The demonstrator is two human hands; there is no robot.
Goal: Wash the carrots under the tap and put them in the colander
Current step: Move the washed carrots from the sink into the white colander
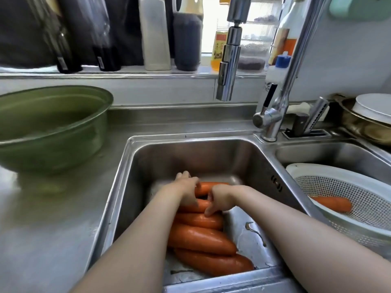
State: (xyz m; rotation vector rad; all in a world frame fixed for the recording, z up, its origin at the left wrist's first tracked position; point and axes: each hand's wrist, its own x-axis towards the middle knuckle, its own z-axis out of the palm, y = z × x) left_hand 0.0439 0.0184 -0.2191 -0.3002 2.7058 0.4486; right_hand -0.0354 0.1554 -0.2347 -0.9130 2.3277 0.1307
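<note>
Our left hand (pixel 187 190) and right hand (pixel 221 198) clamp their fingers on carrots (pixel 201 237) in the sink (pixel 190 157). One carrot (pixel 332 204) lies in the colander (pixel 351 185).

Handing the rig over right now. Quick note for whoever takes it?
Left hand: grips the far carrot in the sink.
Right hand: beside it on the pile, fingers curled; the grip is too blurred to call.
Tap: no stream visible.
Done: one washed carrot lies in the colander, in the right basin.
Left: rinse the pile and move each carrot across to the colander.
</note>
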